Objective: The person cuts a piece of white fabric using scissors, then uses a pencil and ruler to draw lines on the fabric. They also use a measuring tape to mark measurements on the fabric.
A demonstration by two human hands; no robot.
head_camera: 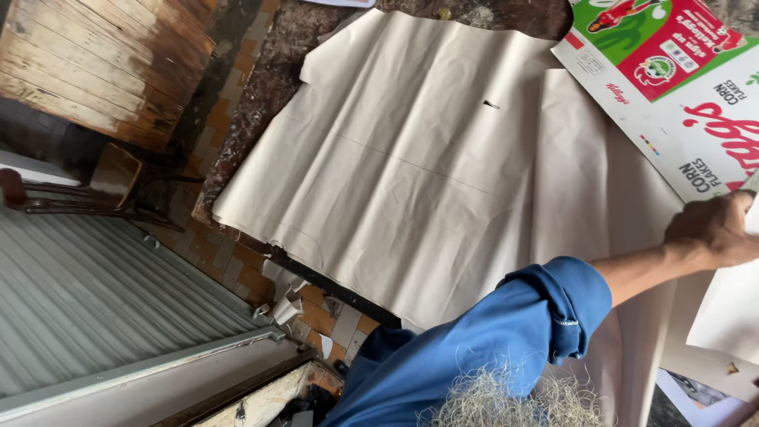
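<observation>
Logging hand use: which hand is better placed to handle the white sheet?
Likely the right hand: it grips the white sheet beside the cereal box. The left hand is out of view.

fingers (747, 207) cut off (right edge), left hand unseen

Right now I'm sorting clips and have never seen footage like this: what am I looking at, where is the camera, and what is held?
There is no machine here. The camera is worn on a person's head and looks down, tilted sideways. One arm in a rolled blue sleeve reaches to the right; which arm it is I cannot tell. Its hand rests at the edge of a white sheet, gripping or pressing it. No other hand shows. On the dark table lies a large cream cloth, creased. A flattened cereal box, red, green and white, lies partly over it. A wooden chair stands on the tiled floor.
</observation>
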